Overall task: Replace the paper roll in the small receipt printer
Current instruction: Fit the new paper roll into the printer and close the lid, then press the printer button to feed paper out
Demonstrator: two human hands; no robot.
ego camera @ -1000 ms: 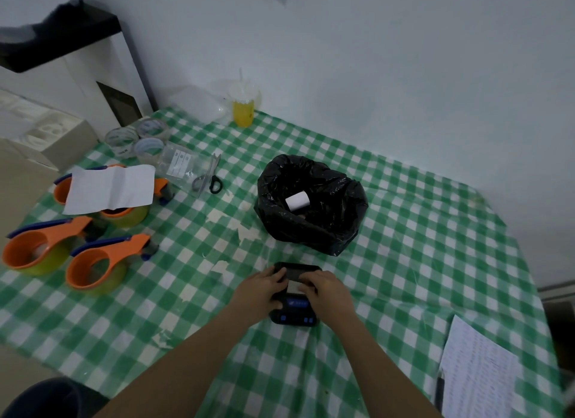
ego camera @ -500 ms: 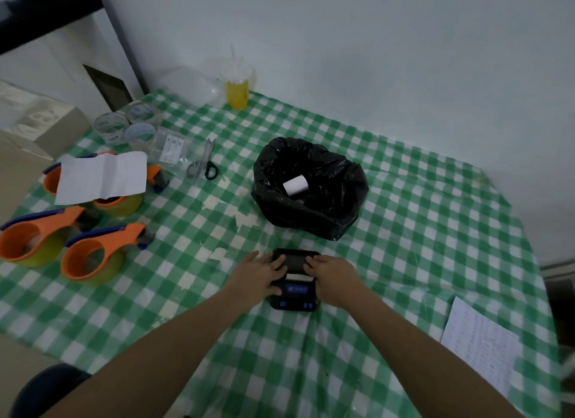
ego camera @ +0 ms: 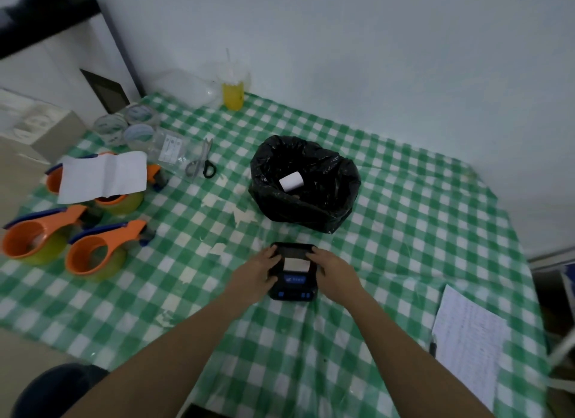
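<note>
Both hands — left hand, right hand — still clasp the printer, black bin bag just behind.

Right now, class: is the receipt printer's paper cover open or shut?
Open. The receipt printer shows its lid tipped back and white paper exposed inside, between both hands.

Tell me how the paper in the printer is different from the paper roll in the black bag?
The paper in the printer sits in the open compartment, between the left hand and right hand; the paper roll in the bag lies loose and untouched. In the printer only a flat white face shows; in the bag the whole small cylinder shows, tilted on its side. Both are white.
</note>
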